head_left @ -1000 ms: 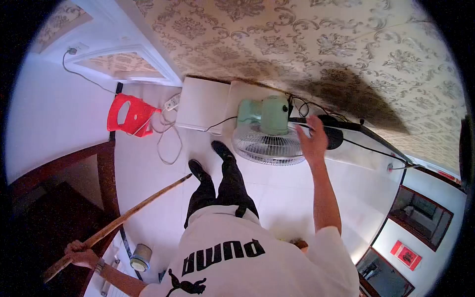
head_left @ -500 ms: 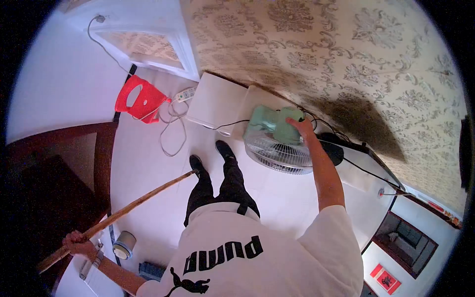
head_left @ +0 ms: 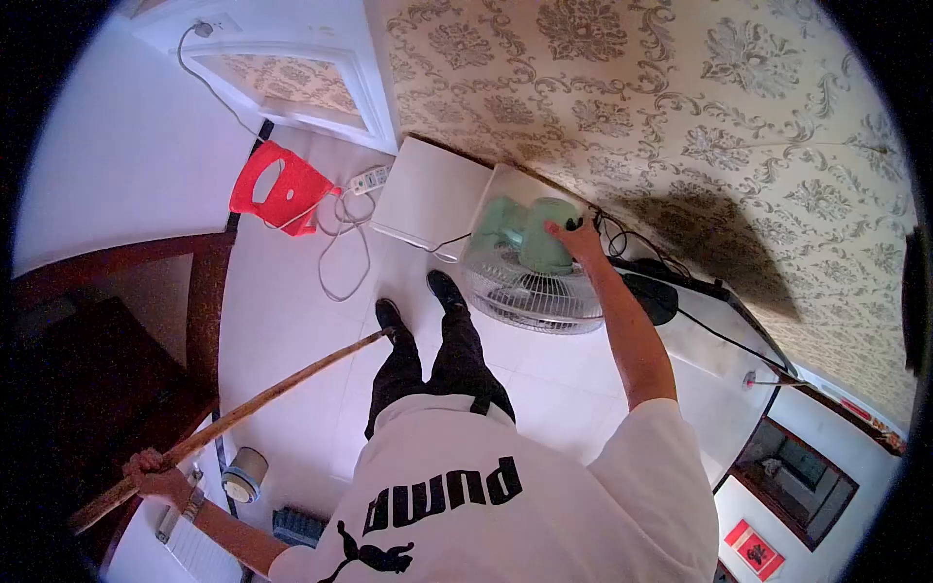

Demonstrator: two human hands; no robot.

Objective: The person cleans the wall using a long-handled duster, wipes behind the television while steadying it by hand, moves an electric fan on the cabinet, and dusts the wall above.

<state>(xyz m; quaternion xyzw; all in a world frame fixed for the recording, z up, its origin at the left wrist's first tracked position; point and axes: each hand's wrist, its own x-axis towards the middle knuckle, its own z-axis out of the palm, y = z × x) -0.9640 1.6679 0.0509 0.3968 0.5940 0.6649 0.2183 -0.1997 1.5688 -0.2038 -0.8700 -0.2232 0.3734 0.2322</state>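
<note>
The patterned wall [head_left: 603, 78] fills the upper right of your view, and below it the pale floor [head_left: 505, 389] spreads around your dark-trousered legs. Your long stick [head_left: 272, 403] slants from the lower left to the foot nearer it, where its thin end overlaps the shoe. The fan [head_left: 549, 253], with its green housing and wire cage, is ahead and to your right, beside the wall. Your right arm reaches out nearly straight from the white sleeve, and your right hand [head_left: 575, 236] bends inward at the wrist over the back of the green housing, fingers curved and touching it; you can't tell from this view whether they are clamped on. The white box [head_left: 428, 194] is just left of the fan, the red plastic piece [head_left: 282, 189] is further left, and the black round base [head_left: 649, 298] is close on the right. Your left arm stretches low and out to the side, and your left hand [head_left: 160, 480] has its fingers wrapped tight around the stick near its thick end, above the wristwatch [head_left: 194, 505].
</note>
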